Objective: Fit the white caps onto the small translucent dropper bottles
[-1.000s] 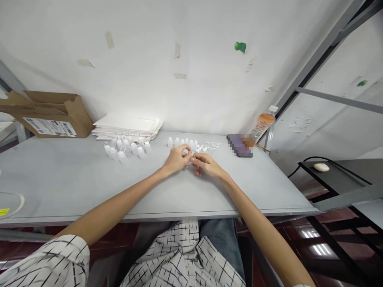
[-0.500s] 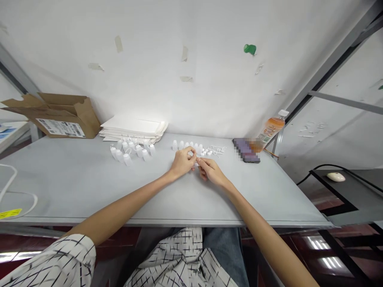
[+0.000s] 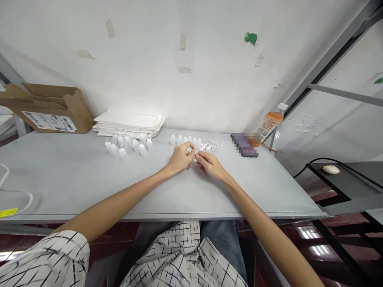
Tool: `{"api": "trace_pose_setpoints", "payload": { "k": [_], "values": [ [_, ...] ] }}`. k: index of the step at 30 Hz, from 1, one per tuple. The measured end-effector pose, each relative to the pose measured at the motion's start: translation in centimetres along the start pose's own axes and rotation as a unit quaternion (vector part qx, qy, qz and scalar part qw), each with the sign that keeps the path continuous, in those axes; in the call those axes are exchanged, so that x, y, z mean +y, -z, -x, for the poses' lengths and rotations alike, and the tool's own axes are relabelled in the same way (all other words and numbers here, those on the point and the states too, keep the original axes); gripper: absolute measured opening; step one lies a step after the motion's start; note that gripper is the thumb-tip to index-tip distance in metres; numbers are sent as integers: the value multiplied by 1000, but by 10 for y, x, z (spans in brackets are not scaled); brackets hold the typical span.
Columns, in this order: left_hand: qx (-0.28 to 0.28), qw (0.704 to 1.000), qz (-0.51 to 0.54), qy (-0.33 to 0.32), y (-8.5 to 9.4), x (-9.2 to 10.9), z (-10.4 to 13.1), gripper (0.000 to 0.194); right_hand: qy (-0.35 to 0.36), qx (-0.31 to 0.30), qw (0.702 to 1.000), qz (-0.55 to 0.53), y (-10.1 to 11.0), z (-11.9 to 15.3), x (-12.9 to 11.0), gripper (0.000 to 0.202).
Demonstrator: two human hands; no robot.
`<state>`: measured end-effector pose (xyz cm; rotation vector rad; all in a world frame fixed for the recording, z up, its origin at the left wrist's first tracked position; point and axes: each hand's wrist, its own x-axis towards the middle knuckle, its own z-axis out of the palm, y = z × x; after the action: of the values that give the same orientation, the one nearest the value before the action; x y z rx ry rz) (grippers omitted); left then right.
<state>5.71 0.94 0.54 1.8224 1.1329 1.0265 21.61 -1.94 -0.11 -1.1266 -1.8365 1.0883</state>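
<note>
On my left stands one creased, open cardboard box, then a stack of smooth white paper sheets, too overlapped to count. Before it sit about a dozen smooth, translucent bottles, some with looped caps. My left hand curls thumb and forefinger into a ring, pinching one small whitish piece, mostly hidden, between my hands; my right hand pinches it too. Behind, about six rounded bottles line up beside uncounted thin white plastic bits. Rightward: one ribbed orange drink bottle.
</note>
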Motion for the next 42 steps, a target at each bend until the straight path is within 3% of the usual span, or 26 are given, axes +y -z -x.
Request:
{"api": "trace_pose_setpoints", "payload": {
  "k": [4, 8, 14, 18, 32, 37, 42],
  "values": [
    [-4, 1000, 15, 17, 0, 1, 3, 5, -19, 2, 999, -34, -1, -2, 0, 46],
    [-35, 995, 87, 42, 2, 0, 3, 14, -41, 59, 993, -89, 1, -5, 1, 53],
    [-100, 991, 89, 29, -4, -8, 4, 26, -5, 148, 987, -67, 10, -7, 6, 35],
    [-93, 994, 63, 9, -3, -11, 4, 21, -8, 134, 988, -80, 12, -6, 2, 29],
    [-89, 995, 20, -33, -3, -14, 7, 20, 29, 118, 990, -76, 14, -6, 2, 40],
    [-91, 995, 28, -24, -2, -9, 7, 32, 25, 148, 986, -73, 14, -5, 1, 39],
    [-59, 996, -17, -65, 2, -1, 5, 44, 14, 202, 976, -81, 17, -6, -1, 41]
  ]
}}
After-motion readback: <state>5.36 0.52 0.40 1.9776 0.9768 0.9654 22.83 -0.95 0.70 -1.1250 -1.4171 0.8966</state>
